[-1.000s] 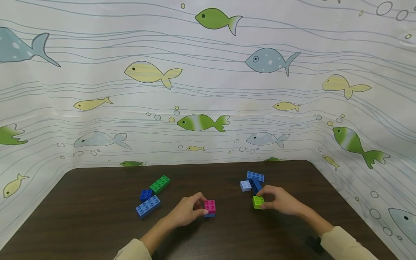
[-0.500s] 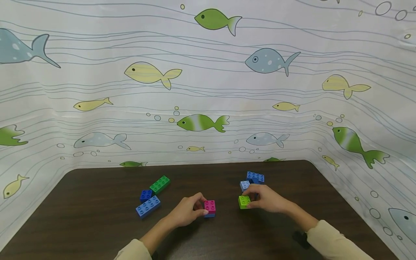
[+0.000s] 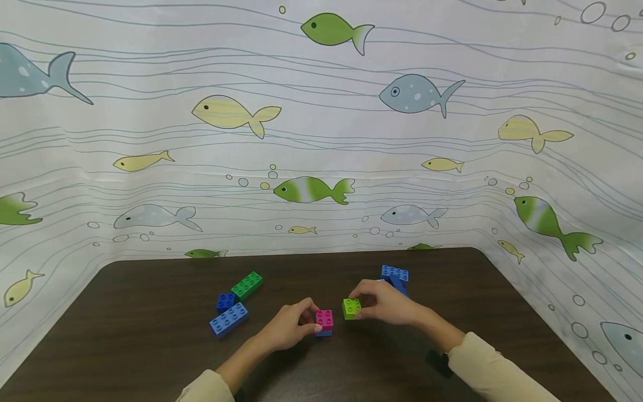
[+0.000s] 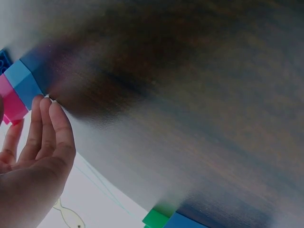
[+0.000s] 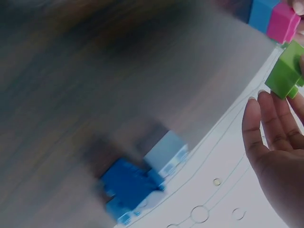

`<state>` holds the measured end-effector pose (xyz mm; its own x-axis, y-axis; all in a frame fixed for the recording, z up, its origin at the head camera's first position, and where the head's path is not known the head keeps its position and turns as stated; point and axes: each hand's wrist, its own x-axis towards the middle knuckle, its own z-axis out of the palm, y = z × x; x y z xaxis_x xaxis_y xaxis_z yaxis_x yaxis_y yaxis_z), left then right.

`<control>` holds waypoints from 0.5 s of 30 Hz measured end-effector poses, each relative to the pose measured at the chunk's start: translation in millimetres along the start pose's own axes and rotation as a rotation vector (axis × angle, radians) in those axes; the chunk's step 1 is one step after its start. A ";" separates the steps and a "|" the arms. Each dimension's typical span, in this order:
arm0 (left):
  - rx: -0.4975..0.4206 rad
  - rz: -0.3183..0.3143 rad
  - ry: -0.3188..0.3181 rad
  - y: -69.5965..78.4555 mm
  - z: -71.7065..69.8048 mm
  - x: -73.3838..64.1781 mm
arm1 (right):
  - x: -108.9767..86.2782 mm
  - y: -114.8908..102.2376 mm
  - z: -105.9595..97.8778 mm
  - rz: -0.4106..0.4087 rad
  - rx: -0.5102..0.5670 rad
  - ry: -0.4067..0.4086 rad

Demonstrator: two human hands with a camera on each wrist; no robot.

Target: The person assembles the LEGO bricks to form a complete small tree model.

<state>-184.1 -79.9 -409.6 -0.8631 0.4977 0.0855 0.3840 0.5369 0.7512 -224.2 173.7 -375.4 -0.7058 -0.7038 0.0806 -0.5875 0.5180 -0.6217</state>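
My left hand [image 3: 287,325] pinches a pink toy building brick [image 3: 324,318] that sits on top of a blue brick [image 3: 324,333] on the table. In the left wrist view the blue brick [image 4: 24,84] rests on the tabletop under the pink one [image 4: 13,105], and the fingertips lie right beside them. Between thumb and fingers my right hand [image 3: 389,302] holds a lime green brick [image 3: 351,308], just right of the pink and blue stack. The right wrist view shows the green brick [image 5: 286,71] tilted in that frame, with studs pointing away from the table.
On the left lie a green brick [image 3: 247,285], a dark blue brick [image 3: 226,302] and a long blue brick [image 3: 229,319]. Behind the right hand are a blue brick [image 3: 395,272], a dark blue one [image 3: 399,286] and a light blue one [image 5: 166,153]. A fish-print curtain [image 3: 321,139] borders the dark table [image 3: 125,335].
My right hand has carried the lime green brick leftward, away from the blue bricks and up close to the pink and blue stack. The left hand has stayed in place on the stack.
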 end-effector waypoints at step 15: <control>-0.017 0.019 -0.010 -1.7 -0.8 0.1 | 22.1 -20.5 20.6 -0.083 0.054 -0.007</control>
<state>-185.1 -81.3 -410.3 -0.8524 0.5144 0.0938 0.3949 0.5158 0.7602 -219.6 137.5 -376.9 -0.6525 -0.7468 0.1283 -0.6216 0.4307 -0.6544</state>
